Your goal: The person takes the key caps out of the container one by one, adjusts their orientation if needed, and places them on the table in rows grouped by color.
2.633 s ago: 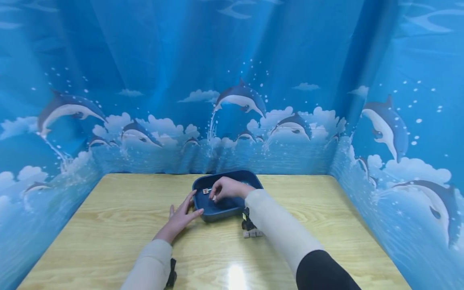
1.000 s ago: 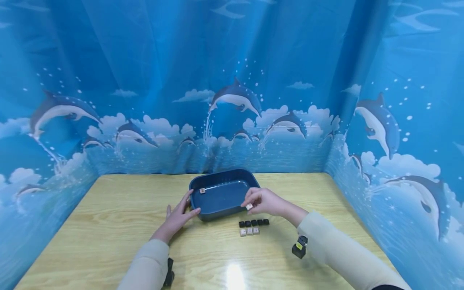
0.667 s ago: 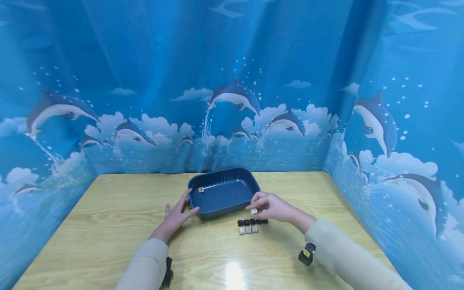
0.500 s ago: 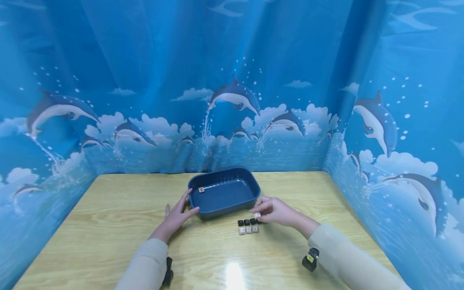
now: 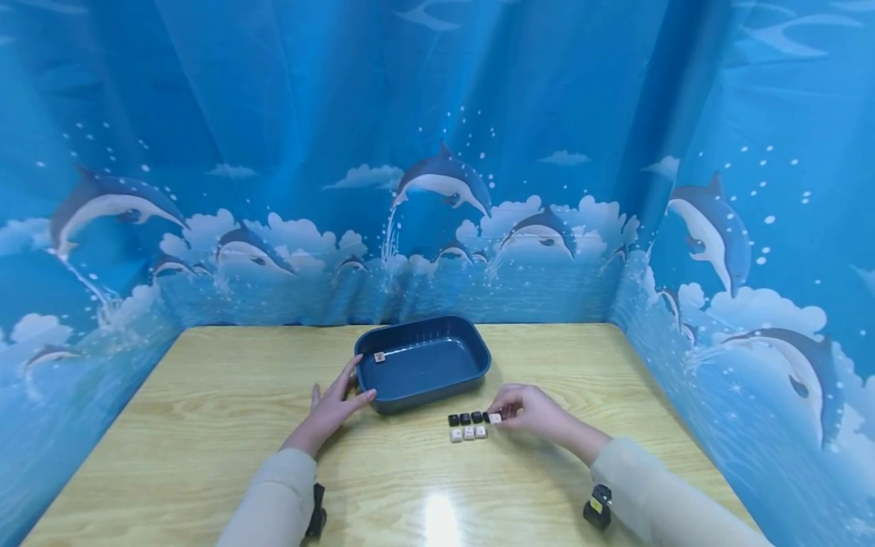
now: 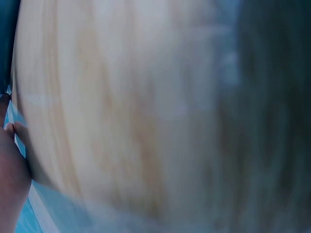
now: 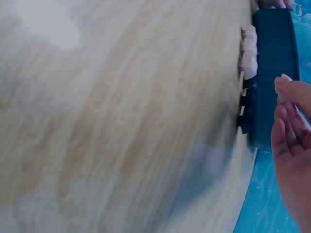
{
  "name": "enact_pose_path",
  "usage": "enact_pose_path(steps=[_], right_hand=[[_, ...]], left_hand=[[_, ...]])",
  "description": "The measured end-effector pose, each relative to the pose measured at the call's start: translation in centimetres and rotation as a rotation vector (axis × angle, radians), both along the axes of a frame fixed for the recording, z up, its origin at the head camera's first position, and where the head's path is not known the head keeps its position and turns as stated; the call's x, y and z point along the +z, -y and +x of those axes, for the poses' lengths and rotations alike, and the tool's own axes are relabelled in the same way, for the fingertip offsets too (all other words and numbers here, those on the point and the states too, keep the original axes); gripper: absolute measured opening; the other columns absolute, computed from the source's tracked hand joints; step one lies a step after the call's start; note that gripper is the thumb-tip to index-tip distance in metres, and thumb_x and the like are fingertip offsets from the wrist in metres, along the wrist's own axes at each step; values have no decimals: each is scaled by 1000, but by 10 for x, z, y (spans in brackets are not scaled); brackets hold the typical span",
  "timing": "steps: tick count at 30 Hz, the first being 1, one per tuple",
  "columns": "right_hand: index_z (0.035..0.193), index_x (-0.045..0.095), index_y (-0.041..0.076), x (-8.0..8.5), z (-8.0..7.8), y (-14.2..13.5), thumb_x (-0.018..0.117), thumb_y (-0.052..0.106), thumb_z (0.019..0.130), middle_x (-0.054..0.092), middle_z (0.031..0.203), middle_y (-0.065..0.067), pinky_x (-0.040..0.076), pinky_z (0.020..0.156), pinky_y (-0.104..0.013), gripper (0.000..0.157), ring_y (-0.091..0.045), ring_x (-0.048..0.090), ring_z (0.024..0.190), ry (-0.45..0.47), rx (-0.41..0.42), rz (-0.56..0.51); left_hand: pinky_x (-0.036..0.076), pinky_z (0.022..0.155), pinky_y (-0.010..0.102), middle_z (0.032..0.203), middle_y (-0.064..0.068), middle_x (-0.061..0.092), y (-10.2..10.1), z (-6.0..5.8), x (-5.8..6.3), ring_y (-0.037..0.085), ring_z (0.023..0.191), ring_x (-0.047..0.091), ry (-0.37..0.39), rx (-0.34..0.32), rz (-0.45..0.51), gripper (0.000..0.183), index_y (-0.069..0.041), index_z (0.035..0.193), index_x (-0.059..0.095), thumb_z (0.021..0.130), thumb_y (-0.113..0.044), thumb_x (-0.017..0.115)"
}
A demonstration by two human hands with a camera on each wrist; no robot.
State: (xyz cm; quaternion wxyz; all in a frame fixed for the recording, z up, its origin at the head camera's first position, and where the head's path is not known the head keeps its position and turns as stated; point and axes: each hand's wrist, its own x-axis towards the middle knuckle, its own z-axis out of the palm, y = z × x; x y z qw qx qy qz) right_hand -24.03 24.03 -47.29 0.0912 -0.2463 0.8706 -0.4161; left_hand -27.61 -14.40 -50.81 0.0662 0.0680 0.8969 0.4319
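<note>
In the head view, my right hand (image 5: 536,410) pinches a white keycap (image 5: 495,418) between thumb and fingertips, low over the right end of a row of black keycaps (image 5: 465,418). Just in front of that row lie three white keycaps (image 5: 469,433) side by side. The right wrist view has the pinched keycap (image 7: 282,97) partly covered by the thumb. My left hand (image 5: 328,414) is spread at the left end of a dark blue plastic bin (image 5: 431,396), fingertips and thumb touching its rim. One light keycap (image 5: 380,357) sits inside the bin by its left wall.
The wooden table (image 5: 225,425) carries everything, with a bright light reflection near its front. A blue dolphin-print curtain (image 5: 307,251) stands around its back and sides. Each wrist wears a black camera (image 5: 598,507).
My right hand came out of the bin with a white keycap and moved right and toward me, down to the right end of the black row. My left hand stayed at the bin.
</note>
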Motion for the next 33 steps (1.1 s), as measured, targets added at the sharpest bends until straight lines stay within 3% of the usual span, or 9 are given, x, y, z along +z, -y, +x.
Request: enact_pose_path(steps=[10, 33], right_hand=[[91, 77, 16, -15, 2, 2, 82, 7, 74, 56, 86, 7, 48, 73, -25, 20, -13, 52, 81, -36, -77, 106], [92, 78, 15, -22, 4, 3, 83, 8, 74, 54, 86, 2, 46, 69, -26, 20, -17, 50, 80, -44, -27, 112]], left_hand=[[-21, 108, 60, 150, 21, 36, 0, 0, 0, 42, 141, 25, -5, -4, 5, 83, -24, 157, 14, 93, -46, 62], [-21, 108, 60, 150, 21, 36, 0, 1, 1, 42, 142, 25, -1, -7, 17, 83, -25, 157, 15, 93, -47, 62]])
